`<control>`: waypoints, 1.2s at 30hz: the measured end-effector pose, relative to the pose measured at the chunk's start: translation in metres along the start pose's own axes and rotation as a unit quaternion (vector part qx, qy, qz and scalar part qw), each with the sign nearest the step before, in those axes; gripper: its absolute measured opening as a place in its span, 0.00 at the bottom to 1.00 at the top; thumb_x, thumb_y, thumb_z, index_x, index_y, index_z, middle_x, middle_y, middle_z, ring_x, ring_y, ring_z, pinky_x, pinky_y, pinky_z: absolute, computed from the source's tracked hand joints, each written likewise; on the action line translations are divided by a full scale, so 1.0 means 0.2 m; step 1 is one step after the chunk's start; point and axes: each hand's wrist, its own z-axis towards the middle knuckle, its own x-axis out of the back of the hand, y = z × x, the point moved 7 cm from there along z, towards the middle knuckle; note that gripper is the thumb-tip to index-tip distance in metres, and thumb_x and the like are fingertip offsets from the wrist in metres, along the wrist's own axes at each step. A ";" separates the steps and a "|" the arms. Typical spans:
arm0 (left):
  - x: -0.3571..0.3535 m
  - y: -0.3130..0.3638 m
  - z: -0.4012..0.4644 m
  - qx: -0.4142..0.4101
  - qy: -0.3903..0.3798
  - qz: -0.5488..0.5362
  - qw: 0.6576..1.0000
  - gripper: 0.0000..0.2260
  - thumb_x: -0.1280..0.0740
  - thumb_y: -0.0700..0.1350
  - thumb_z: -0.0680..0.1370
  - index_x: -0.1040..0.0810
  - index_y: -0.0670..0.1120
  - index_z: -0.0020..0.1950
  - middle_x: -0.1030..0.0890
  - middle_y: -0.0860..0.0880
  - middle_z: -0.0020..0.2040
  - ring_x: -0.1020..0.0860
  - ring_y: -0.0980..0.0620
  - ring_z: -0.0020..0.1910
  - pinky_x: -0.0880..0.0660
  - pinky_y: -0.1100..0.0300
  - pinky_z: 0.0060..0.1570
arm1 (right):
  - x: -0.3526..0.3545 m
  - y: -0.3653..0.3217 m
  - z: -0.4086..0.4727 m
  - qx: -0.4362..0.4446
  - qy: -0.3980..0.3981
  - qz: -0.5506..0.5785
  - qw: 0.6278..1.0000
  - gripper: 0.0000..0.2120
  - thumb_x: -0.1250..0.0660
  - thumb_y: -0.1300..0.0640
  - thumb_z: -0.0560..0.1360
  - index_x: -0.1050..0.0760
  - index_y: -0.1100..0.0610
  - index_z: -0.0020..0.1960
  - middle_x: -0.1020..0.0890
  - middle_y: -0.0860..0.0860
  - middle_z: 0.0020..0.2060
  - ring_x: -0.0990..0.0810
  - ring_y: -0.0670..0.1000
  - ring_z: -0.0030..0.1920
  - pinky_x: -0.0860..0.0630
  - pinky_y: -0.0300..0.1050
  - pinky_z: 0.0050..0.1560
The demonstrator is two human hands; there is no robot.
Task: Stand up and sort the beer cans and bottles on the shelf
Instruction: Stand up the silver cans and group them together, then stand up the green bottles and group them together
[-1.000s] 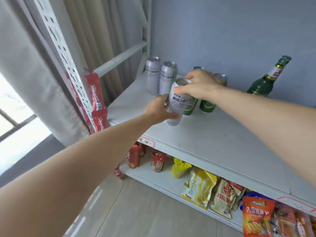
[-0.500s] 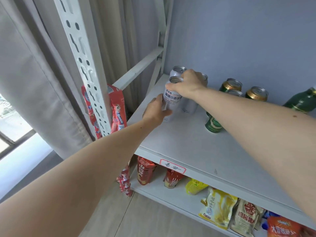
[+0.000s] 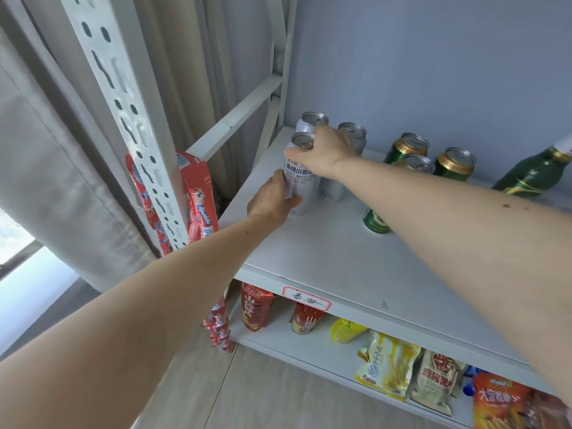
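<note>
Head view: since a second ago the silver can [image 3: 298,178] has gone from mid-air to standing on the shelf [image 3: 325,258], front of two silver cans [image 3: 311,123]. Left hand [image 3: 272,201] grip clasps its lower side; right hand [image 3: 328,150] grip clasps its top. Rightward: green cans [image 3: 455,164], green bottle [image 3: 532,176] leaning. Can label reads "CRAFT WHEAT".
</note>
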 end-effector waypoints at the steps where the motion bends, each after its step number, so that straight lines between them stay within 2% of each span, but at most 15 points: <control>1: -0.01 0.00 0.00 0.004 -0.002 0.007 1.000 0.18 0.34 0.50 0.78 0.35 0.43 0.62 0.25 0.44 0.59 0.26 0.42 0.57 0.32 0.53 0.45 | 0.00 0.01 -0.02 -0.001 -0.003 0.006 1.000 0.23 0.31 0.41 0.71 0.25 0.57 0.56 0.20 0.53 0.52 0.22 0.56 0.54 0.28 0.43 0.45; 4: -0.02 -0.01 -0.02 0.029 -0.001 0.010 1.000 0.17 0.35 0.49 0.78 0.34 0.42 0.62 0.25 0.43 0.60 0.27 0.41 0.58 0.31 0.52 0.46 | 0.02 0.05 -0.10 -0.002 -0.002 0.028 1.000 0.28 0.30 0.43 0.72 0.32 0.56 0.66 0.23 0.54 0.60 0.24 0.57 0.60 0.25 0.48 0.55; 9: -0.07 0.00 -0.12 0.087 0.000 -0.017 0.996 0.17 0.37 0.46 0.79 0.34 0.38 0.63 0.26 0.38 0.62 0.27 0.38 0.61 0.29 0.49 0.56 | 0.10 0.14 -0.30 0.033 0.051 -0.004 0.998 0.23 0.33 0.47 0.75 0.32 0.55 0.65 0.25 0.53 0.62 0.25 0.57 0.61 0.26 0.50 0.54; 14: -0.11 0.11 -0.26 0.095 -0.026 0.075 0.992 0.16 0.40 0.51 0.80 0.33 0.43 0.64 0.25 0.43 0.62 0.25 0.40 0.60 0.28 0.50 0.53 | 0.16 0.32 -0.52 0.040 0.062 -0.032 0.997 0.18 0.33 0.51 0.76 0.29 0.54 0.64 0.24 0.51 0.61 0.25 0.55 0.61 0.26 0.48 0.52; 18: -0.20 0.32 -0.36 0.030 -0.047 0.144 0.988 0.16 0.40 0.52 0.80 0.32 0.46 0.64 0.24 0.44 0.62 0.25 0.42 0.60 0.29 0.52 0.51 | 0.26 0.53 -0.74 0.021 0.067 -0.068 0.995 0.17 0.33 0.54 0.75 0.29 0.54 0.62 0.24 0.51 0.61 0.23 0.56 0.58 0.26 0.47 0.48; 25: -0.48 0.82 -0.54 -0.124 -0.090 0.184 0.971 0.15 0.39 0.53 0.79 0.29 0.47 0.62 0.22 0.46 0.58 0.24 0.45 0.55 0.28 0.54 0.46 | 0.52 1.03 -1.09 -0.056 0.073 -0.117 0.989 0.16 0.34 0.55 0.76 0.29 0.54 0.63 0.25 0.50 0.62 0.23 0.54 0.59 0.25 0.49 0.51; 29: -0.68 1.11 -0.66 -0.173 -0.107 0.181 0.962 0.14 0.38 0.53 0.79 0.29 0.48 0.62 0.22 0.48 0.57 0.24 0.46 0.55 0.29 0.55 0.44 | 0.69 1.32 -1.27 -0.104 0.088 -0.125 0.983 0.17 0.34 0.55 0.76 0.29 0.55 0.64 0.25 0.51 0.63 0.23 0.55 0.58 0.25 0.49 0.52; 36: -1.10 1.58 -0.90 -0.209 -0.141 0.141 0.957 0.14 0.38 0.54 0.79 0.29 0.50 0.62 0.22 0.50 0.58 0.24 0.48 0.57 0.30 0.56 0.43 | 0.94 1.85 -1.58 -0.150 0.084 -0.145 0.974 0.15 0.34 0.56 0.76 0.28 0.54 0.62 0.24 0.51 0.60 0.22 0.55 0.56 0.24 0.48 0.48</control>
